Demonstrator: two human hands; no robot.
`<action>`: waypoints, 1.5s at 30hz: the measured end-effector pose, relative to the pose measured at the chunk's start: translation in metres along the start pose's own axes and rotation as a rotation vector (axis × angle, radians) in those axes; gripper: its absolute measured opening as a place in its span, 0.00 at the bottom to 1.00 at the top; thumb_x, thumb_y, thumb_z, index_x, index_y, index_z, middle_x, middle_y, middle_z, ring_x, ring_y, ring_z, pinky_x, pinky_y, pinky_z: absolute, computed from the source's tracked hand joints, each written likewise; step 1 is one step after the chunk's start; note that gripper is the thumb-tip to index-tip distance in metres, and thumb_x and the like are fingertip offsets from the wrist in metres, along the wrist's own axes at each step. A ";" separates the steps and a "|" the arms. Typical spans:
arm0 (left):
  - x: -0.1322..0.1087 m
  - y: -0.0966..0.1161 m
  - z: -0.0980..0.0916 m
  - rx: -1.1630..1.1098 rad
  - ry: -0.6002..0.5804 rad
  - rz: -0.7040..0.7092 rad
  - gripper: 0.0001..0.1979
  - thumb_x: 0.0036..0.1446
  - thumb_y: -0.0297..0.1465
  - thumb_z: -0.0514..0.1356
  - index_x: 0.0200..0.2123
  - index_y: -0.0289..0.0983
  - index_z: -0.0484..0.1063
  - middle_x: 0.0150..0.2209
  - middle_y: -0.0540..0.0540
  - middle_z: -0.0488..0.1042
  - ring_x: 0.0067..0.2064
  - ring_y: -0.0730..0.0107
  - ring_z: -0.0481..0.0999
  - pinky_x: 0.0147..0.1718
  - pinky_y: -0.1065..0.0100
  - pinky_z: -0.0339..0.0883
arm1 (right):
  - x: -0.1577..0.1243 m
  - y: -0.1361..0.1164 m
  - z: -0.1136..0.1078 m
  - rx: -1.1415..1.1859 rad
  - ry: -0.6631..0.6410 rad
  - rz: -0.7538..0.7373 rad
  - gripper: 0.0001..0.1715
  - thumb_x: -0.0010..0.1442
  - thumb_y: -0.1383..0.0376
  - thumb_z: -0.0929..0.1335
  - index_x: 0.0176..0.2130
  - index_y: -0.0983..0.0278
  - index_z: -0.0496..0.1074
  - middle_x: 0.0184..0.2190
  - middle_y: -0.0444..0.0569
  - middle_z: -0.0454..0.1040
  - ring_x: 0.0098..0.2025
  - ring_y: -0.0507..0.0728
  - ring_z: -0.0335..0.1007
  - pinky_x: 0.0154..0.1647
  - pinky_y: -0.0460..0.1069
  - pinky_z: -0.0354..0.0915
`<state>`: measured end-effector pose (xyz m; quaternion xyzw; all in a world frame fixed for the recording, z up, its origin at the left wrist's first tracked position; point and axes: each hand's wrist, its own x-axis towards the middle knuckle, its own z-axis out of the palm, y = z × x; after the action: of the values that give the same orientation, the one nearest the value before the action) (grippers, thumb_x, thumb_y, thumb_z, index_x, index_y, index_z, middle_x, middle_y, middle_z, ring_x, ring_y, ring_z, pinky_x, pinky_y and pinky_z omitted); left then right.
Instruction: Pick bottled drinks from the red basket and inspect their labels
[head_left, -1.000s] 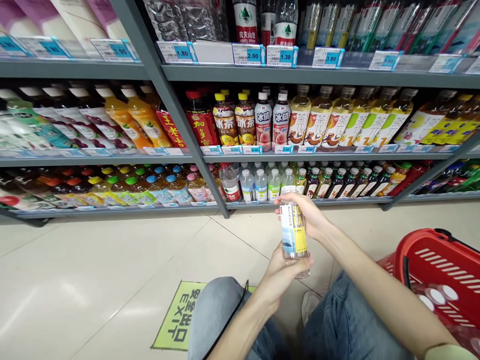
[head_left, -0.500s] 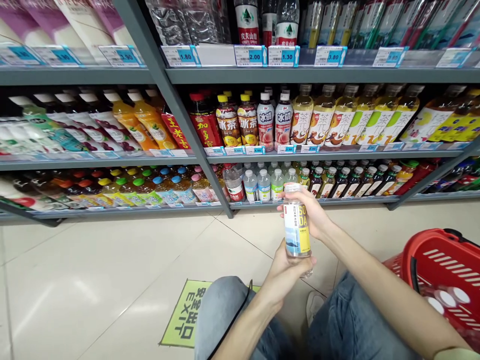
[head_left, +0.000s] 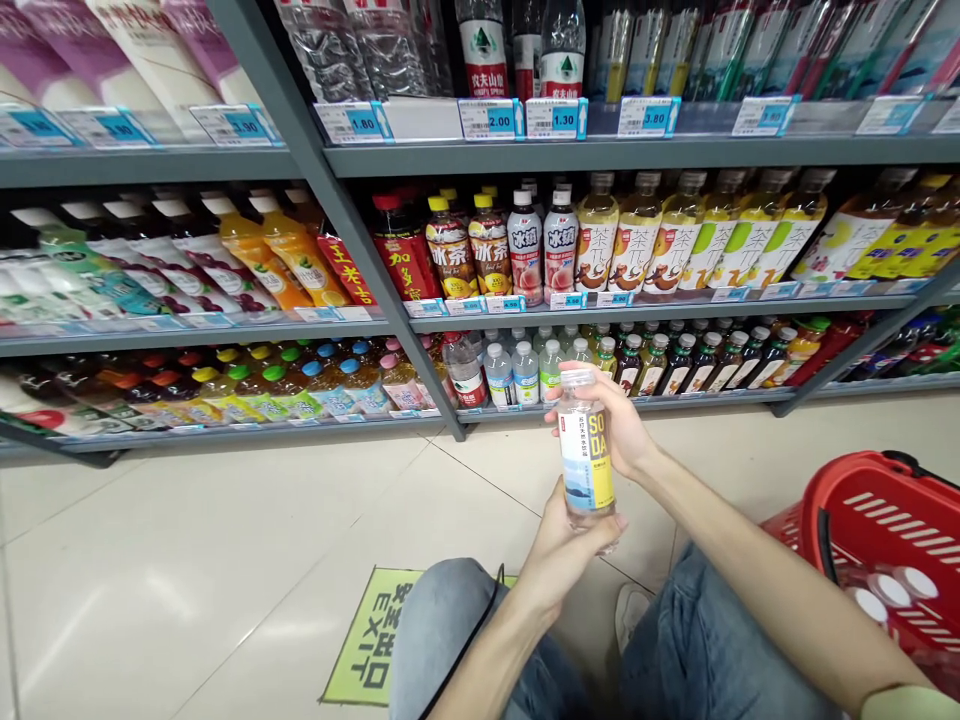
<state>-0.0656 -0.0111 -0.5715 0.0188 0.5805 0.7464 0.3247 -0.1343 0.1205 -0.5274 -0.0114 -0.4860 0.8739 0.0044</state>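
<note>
A clear soda water bottle (head_left: pixel 587 455) with a white, blue and yellow label stands nearly upright between my hands, in front of the lower shelf. My left hand (head_left: pixel 568 535) is closed around its base, thumb across the bottom front. Higher up, my right hand (head_left: pixel 619 420) grips the bottle from behind and the right side, just below its pale cap (head_left: pixel 577 378). Parts of the right fingers are hidden behind the bottle. The label with "SODA" faces me.
Shelves (head_left: pixel 637 152) full of bottled drinks run across the front, with price tags along their edges. A red basket (head_left: pixel 814 490) holding several white-capped bottles stands at my right. A green exit sign (head_left: pixel 367 640) lies on the tiled floor by my knee.
The bottle and both hands have shifted slightly left in view, and the shelves sit a little lower and further left. The grip of both hands looks the same.
</note>
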 end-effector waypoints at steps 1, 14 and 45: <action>0.000 0.000 0.000 0.003 0.003 0.001 0.27 0.45 0.37 0.73 0.45 0.36 0.66 0.38 0.45 0.75 0.34 0.71 0.70 0.32 0.69 0.65 | 0.000 0.000 0.000 0.001 -0.007 -0.006 0.23 0.51 0.63 0.70 0.48 0.58 0.69 0.35 0.45 0.80 0.30 0.58 0.78 0.28 0.51 0.74; 0.001 -0.001 -0.001 0.006 -0.009 -0.005 0.29 0.46 0.38 0.74 0.47 0.37 0.67 0.40 0.45 0.75 0.35 0.71 0.71 0.33 0.69 0.66 | -0.002 -0.001 0.001 -0.005 -0.003 -0.043 0.20 0.54 0.63 0.69 0.48 0.58 0.69 0.35 0.44 0.80 0.28 0.55 0.76 0.27 0.50 0.72; 0.007 -0.006 -0.004 0.037 0.047 0.063 0.23 0.39 0.28 0.73 0.40 0.36 0.71 0.34 0.50 0.73 0.36 0.68 0.68 0.37 0.68 0.62 | -0.021 -0.003 0.018 -0.066 -0.228 -0.143 0.24 0.54 0.52 0.62 0.46 0.63 0.69 0.29 0.49 0.77 0.27 0.58 0.74 0.24 0.50 0.66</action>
<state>-0.0697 -0.0106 -0.5803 0.0256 0.6007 0.7457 0.2870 -0.1139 0.1065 -0.5151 0.1228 -0.5112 0.8506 0.0110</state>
